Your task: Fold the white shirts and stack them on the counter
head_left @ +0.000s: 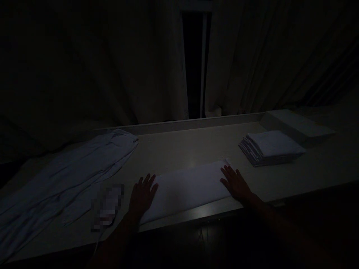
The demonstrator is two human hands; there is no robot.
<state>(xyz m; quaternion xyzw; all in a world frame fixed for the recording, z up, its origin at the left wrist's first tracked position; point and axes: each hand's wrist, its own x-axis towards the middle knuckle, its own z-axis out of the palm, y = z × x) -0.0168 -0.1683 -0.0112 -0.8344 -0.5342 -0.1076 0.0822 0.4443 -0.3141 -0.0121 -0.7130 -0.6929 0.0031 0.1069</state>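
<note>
Two hands lie flat on one folded white cloth point(190, 185) at the tabletop's point(179, 147) near edge: left hand point(142, 194) on its left end, right hand point(235, 183) on its right, fingers spread and gripping nothing. This looks like smoothing a fold; a further fold would likely need both ends pinched. One stack of folded cloths point(270, 147) sits at right, one loose sheet point(64, 175) at left.

1. Between our left hand point(142, 194) and right hand point(235, 183) lies the folded cloth point(190, 186), on the counter point(182, 149).
2. Beyond our right hand, to its right, sits a stack of folded cloths point(270, 147).
3. Left of our left hand lies a loose sheet point(64, 175).
</note>
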